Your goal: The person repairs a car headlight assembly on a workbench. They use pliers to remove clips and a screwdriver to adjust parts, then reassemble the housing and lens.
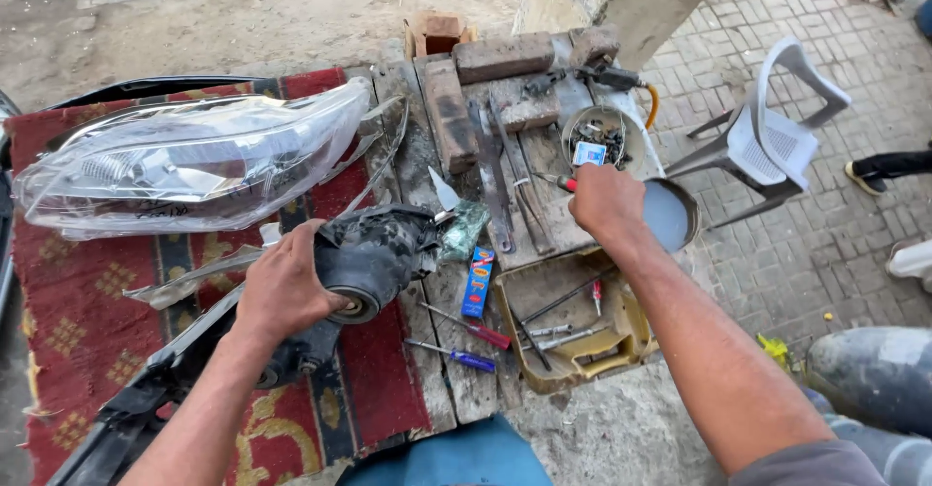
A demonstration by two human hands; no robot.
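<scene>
My left hand (283, 290) grips the black rear housing of a car headlight (374, 253), which lies on a red patterned rug (87, 331). A clear headlight lens cover (184, 161) rests on the rug just beyond it. My right hand (607, 200) reaches over the wooden workbench (544, 214) and is closed on a small tool with a red handle (563, 182), beside a round tin of small metal parts (602, 136).
An open yellow tray of tools (573, 321), two screwdrivers (466, 340) and a blue-orange small box (478, 280) lie near the bench's front edge. Bricks (503, 56) sit at the back. A white plastic chair (767, 141) stands to the right on paving.
</scene>
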